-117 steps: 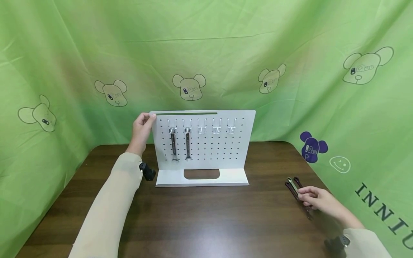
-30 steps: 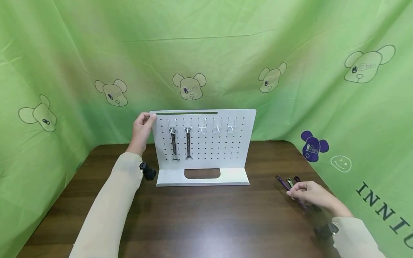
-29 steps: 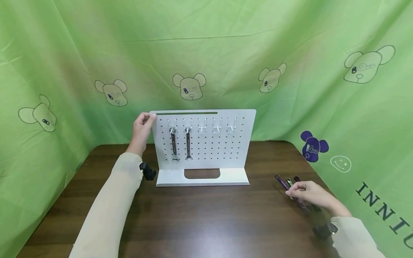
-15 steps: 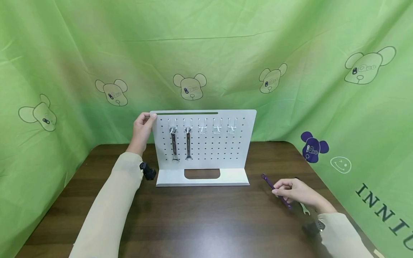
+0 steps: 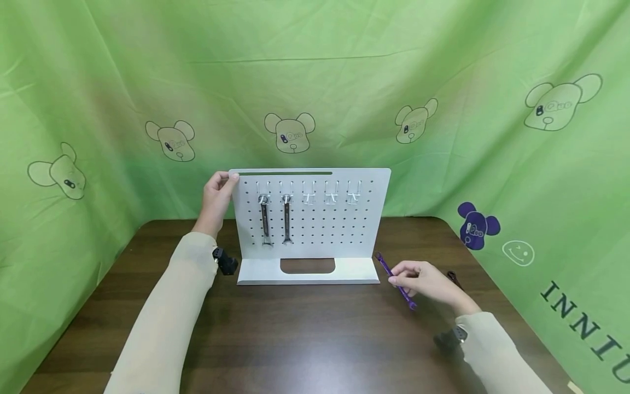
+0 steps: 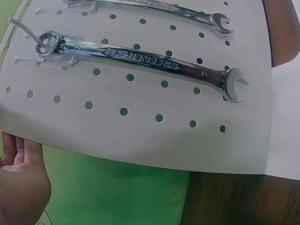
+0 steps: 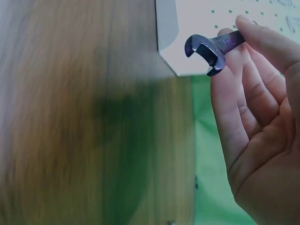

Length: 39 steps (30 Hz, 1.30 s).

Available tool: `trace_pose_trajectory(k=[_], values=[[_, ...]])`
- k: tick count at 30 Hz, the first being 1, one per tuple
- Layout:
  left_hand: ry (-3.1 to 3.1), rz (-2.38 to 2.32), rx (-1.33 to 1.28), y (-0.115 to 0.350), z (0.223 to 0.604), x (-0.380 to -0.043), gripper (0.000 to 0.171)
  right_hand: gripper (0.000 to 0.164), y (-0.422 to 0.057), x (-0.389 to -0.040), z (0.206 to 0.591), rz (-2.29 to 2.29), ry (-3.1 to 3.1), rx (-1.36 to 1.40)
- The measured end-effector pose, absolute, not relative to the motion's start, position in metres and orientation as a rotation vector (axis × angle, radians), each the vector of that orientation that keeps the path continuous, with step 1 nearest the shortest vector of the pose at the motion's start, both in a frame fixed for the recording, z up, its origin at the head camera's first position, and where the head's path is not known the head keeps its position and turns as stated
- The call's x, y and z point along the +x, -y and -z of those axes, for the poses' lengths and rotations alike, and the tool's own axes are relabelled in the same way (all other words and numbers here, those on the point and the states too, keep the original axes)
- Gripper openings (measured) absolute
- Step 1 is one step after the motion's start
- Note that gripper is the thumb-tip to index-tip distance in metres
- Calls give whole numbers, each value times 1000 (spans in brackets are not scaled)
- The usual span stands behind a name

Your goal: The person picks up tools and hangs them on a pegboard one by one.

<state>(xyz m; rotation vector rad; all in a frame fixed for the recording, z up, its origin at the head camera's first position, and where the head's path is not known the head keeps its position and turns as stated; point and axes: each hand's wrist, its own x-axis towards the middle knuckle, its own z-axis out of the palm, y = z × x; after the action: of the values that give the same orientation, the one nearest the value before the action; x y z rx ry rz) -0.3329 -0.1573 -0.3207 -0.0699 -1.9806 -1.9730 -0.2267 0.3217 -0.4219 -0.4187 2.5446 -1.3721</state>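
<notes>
My left hand grips the upper left corner of a white pegboard stand, thumb on the front face. Between thumb and fingers, my right hand pinches a purple combination wrench just right of the stand's base. In the right wrist view the open end of that purple wrench sticks out past the thumb. Two chrome combination wrenches, a left one and a right one, hang by their ring ends from hooks on the board. Several bare wire hooks, including one at the centre, line the board to their right.
A dark wrench lies on the brown wooden table at the right, partly covered by my right wrist. A green curtain with bear prints closes off the back and both sides.
My right hand has picked the purple wrench out from beside the others and carried it left toward the stand. The greenish wrench is now hidden by my arm. My left hand stays put.
</notes>
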Motion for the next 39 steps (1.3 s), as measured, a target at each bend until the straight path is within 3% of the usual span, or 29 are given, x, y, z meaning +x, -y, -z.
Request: trace_pose_trajectory(k=[39], values=[[1995, 1960, -70, 158, 320, -334, 14, 24, -200, -270, 397, 1632, -2539, -551]])
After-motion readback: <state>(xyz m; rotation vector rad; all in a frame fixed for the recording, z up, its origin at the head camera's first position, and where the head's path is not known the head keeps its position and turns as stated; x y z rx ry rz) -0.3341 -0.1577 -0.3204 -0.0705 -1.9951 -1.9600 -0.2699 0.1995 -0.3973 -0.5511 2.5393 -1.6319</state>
